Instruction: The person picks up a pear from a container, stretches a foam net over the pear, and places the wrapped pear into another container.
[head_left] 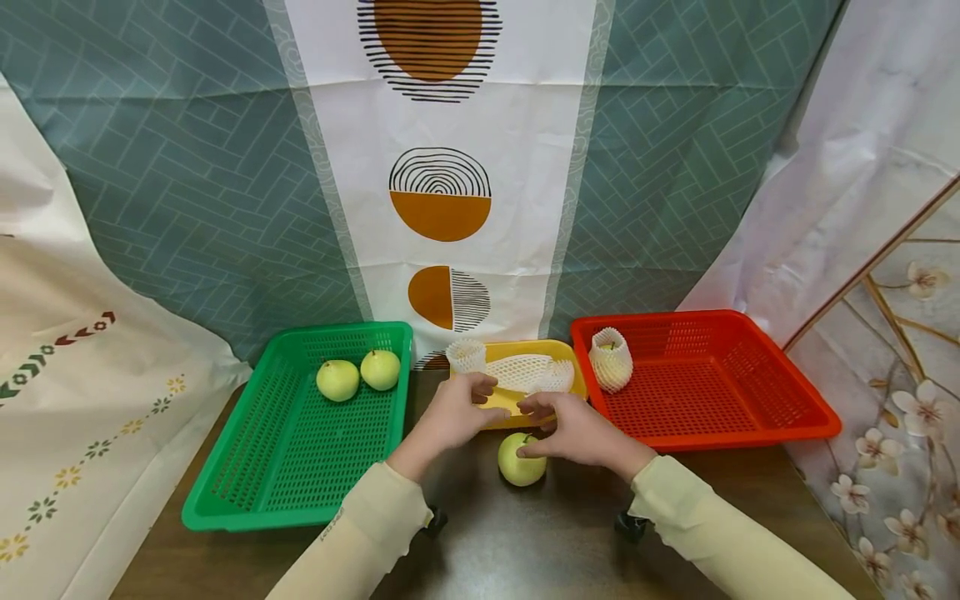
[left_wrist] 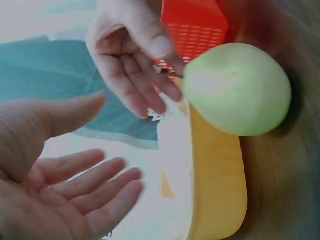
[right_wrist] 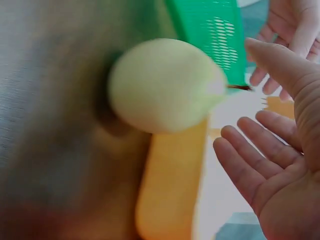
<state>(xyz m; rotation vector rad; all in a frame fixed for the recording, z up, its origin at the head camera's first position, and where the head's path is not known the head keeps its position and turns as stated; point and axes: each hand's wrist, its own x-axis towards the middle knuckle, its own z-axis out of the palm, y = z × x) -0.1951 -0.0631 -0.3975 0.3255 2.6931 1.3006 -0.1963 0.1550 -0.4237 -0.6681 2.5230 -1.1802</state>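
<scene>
A pale green pear (head_left: 517, 468) stands on the dark table with its stem up, just in front of a yellow tray (head_left: 501, 422). My left hand (head_left: 453, 408) hovers over the tray's near left side, fingers relaxed and holding nothing. Across from it, my right hand (head_left: 572, 429) is held above the pear, its thumb overlapping the fruit in the head view. Both wrist views show loosely spread fingers around bare air, with the pear (left_wrist: 237, 90) beyond them. White foam net sleeves (head_left: 517, 371) lie in the tray, and one foam sleeve (head_left: 467, 357) stands upright at its left end.
On the left is a green basket (head_left: 197, 504) with two bare pears (head_left: 337, 380) at its far end. A red basket (head_left: 813, 429) on the right has a pear in a foam sleeve (head_left: 611, 362) in its far left corner. A patterned cloth (head_left: 517, 233) hangs behind.
</scene>
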